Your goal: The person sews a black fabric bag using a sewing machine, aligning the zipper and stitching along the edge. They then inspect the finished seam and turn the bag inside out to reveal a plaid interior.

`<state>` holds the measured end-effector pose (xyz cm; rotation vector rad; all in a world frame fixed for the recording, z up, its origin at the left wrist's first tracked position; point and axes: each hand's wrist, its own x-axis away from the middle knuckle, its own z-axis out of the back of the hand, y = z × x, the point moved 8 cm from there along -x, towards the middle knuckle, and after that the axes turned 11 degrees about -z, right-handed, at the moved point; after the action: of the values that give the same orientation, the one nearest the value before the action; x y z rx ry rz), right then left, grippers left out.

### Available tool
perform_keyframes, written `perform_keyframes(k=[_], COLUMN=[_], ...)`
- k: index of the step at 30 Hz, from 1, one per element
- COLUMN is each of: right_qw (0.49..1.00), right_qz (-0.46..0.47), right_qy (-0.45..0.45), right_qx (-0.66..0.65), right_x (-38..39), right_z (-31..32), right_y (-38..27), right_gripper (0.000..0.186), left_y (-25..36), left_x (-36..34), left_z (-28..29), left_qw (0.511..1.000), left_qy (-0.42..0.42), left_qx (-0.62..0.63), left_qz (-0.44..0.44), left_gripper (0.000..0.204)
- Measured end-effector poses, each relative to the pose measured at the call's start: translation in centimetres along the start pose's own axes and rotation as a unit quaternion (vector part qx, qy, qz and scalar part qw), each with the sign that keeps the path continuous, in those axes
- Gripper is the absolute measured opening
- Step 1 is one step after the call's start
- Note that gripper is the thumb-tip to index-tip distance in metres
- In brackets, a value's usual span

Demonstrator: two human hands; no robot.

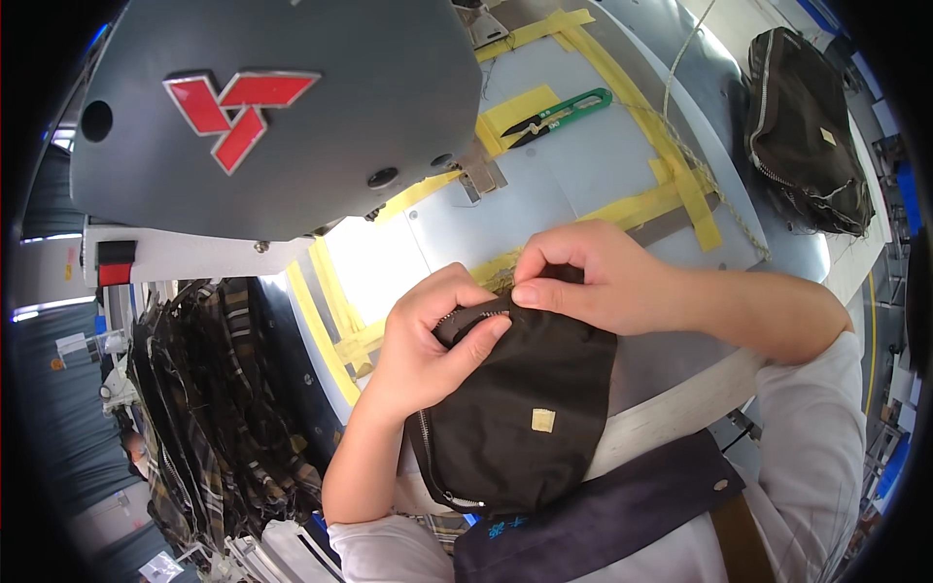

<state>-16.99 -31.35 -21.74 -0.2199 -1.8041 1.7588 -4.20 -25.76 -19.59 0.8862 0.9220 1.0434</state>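
A dark brown fabric pouch (554, 374) with a metal zipper along its left side hangs over the front edge of the sewing table. A small pale yellow square patch (542, 420) sits on its face. My left hand (437, 340) pinches the pouch's upper edge, thumb on top beside a short run of zipper teeth. Close beside it, my right hand (573, 277) grips the same edge between thumb and fingers. The fingertips of both hands nearly meet there. What lies under the folded edge is hidden.
The grey sewing machine head (282, 117) looms at upper left, its presser foot (481, 180) above the taped bed. Green-handled thread snips (559, 117) lie beyond my hands. Another brown pouch (807, 131) rests at far right. Plaid and dark fabric pieces (219, 389) hang at left.
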Motion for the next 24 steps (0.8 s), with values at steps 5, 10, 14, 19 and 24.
perform_keyframes(k=[5, 10, 14, 19, 24], right_qw=[0.999, 0.999, 0.998, 0.999, 0.989], right_qz=[0.029, 0.026, 0.009, 0.022, -0.036], right_qy=[-0.013, -0.029, -0.040, -0.019, -0.046], right_qx=[-0.002, -0.030, -0.055, -0.016, -0.132], right_x=[0.4, 0.4, 0.3, 0.2, -0.5], right_z=[-0.3, -0.5, -0.4, -0.5, -0.8], right_y=[0.1, 0.2, 0.4, 0.0, 0.9], right_gripper=[0.017, 0.020, 0.019, 0.015, 0.013], left_y=[-0.7, -0.8, -0.6, -0.4, 1.3], left_x=[0.8, 0.7, 0.5, 0.4, 0.1], left_z=[-0.2, -0.3, -0.3, 0.1, 0.8], left_qw=[0.994, 0.995, 0.997, 1.000, 0.993], left_qy=[0.009, -0.011, -0.001, 0.024, 0.041], left_qx=[0.097, 0.083, 0.060, 0.002, -0.105], left_qz=[0.041, 0.047, 0.038, 0.018, -0.022], left_gripper=[0.010, 0.011, 0.013, 0.014, 0.024])
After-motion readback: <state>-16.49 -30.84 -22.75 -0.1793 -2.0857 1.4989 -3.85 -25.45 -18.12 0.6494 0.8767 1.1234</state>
